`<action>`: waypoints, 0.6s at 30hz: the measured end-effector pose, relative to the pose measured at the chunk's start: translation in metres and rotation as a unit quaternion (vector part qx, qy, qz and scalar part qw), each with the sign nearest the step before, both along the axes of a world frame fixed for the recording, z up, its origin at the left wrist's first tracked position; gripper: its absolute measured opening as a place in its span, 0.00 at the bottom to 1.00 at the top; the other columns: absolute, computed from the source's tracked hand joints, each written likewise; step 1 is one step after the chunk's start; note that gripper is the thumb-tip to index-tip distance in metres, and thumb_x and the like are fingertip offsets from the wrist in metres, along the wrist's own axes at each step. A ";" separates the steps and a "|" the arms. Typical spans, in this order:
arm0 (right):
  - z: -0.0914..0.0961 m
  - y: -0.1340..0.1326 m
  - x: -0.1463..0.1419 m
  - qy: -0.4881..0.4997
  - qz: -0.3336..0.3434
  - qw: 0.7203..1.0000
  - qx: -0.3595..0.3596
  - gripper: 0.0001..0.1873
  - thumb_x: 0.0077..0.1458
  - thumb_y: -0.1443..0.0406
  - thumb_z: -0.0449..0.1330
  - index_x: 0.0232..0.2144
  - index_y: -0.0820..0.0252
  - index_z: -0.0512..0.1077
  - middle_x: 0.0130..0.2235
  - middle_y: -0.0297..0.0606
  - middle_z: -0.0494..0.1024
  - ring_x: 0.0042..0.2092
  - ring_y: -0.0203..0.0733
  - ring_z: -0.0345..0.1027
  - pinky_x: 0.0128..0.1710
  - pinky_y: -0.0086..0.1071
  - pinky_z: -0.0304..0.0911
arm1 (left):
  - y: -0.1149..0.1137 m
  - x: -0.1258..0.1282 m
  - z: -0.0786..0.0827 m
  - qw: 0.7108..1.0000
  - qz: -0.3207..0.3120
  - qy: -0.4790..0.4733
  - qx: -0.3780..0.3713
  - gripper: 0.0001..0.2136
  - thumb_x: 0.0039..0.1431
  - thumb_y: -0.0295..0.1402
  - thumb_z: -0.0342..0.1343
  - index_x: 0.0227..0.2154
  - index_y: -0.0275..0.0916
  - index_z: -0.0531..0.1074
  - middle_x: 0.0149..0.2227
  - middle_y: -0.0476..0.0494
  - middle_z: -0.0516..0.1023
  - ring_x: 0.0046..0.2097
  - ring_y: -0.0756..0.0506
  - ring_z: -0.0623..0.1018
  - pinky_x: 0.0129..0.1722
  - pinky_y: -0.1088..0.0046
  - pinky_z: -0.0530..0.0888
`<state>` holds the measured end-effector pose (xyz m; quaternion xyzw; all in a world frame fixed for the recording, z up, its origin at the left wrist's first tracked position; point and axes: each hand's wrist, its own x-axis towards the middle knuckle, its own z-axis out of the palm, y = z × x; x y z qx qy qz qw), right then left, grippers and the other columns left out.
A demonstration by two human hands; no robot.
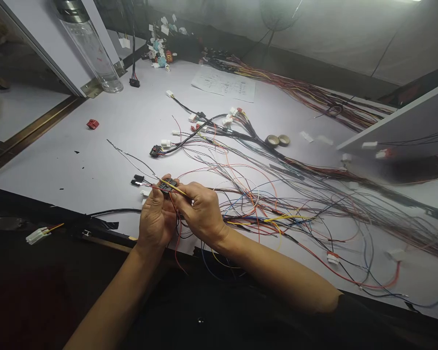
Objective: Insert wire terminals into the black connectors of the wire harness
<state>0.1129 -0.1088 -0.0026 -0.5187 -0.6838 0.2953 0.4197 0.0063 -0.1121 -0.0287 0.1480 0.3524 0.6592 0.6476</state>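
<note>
Black connector [165, 185] is pinched by the left hand [153, 218], yellow wire [177, 189] seemingly pinched by the right hand [203, 212]. Probably light, stiff plastic, so best held by its sides.

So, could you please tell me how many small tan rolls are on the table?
2, side by side on the table: a left roll next to the black cable bundle, and a right roll beside it. Others may be hidden.
</note>
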 end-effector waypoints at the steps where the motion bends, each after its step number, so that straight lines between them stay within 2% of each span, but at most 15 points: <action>1: 0.000 0.000 -0.001 -0.002 0.001 1.000 0.001 0.08 0.60 0.66 0.59 0.33 0.61 0.78 0.28 0.35 0.75 0.31 0.34 0.67 0.34 0.27 0.61 | 0.000 0.000 -0.001 1.000 -0.001 0.000 0.002 0.15 0.56 0.40 0.62 0.42 0.36 0.77 0.41 0.43 0.80 0.43 0.48 0.79 0.47 0.74 0.75; 7: 0.001 0.000 -0.001 0.001 -0.004 1.000 -0.007 0.08 0.60 0.67 0.59 0.31 0.61 0.78 0.28 0.35 0.75 0.31 0.34 0.67 0.34 0.27 0.61 | -0.001 0.000 0.000 0.999 -0.014 0.013 0.032 0.15 0.56 0.40 0.63 0.43 0.36 0.77 0.40 0.41 0.80 0.42 0.47 0.79 0.44 0.75 0.76; 14: 0.004 -0.001 0.004 0.008 0.000 1.000 -0.021 0.06 0.58 0.65 0.62 0.33 0.60 0.79 0.29 0.35 0.77 0.31 0.34 0.68 0.33 0.27 0.60 | 0.000 0.001 0.002 1.000 -0.001 -0.004 0.012 0.14 0.61 0.40 0.57 0.42 0.35 0.77 0.41 0.41 0.80 0.42 0.47 0.79 0.46 0.73 0.75; 18: 0.003 0.001 0.000 -0.020 0.000 1.000 -0.021 0.07 0.59 0.65 0.61 0.33 0.61 0.79 0.29 0.35 0.75 0.31 0.34 0.67 0.33 0.26 0.59 | -0.002 0.000 0.002 1.000 -0.001 -0.007 -0.001 0.15 0.59 0.40 0.60 0.44 0.37 0.77 0.41 0.42 0.80 0.41 0.48 0.79 0.47 0.72 0.75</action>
